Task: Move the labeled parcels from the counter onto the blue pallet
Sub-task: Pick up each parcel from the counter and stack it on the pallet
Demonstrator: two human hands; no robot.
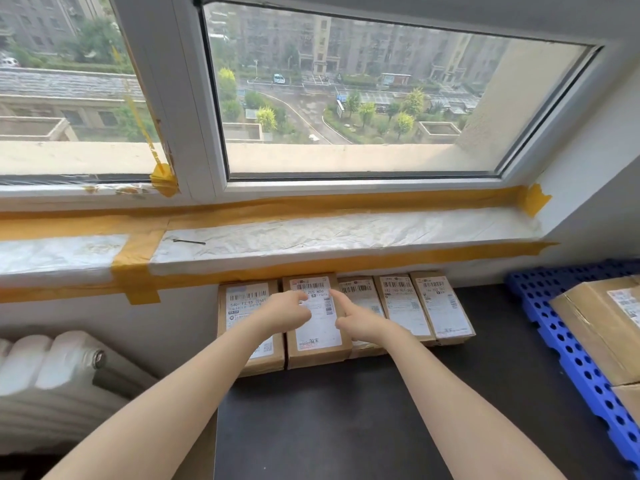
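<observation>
Brown cardboard parcel (pixel 317 323), flat and white-labelled, under loosely curled left hand (pixel 285 311) and right hand (pixel 360 320), neither gripping.

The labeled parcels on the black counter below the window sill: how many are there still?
5, in one row against the wall: leftmost parcel, second parcel under both hands, third parcel partly hidden by the right hand, fourth parcel, rightmost parcel.

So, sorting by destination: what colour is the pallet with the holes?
Blue; the pallet shows at the right of the head view.
</observation>
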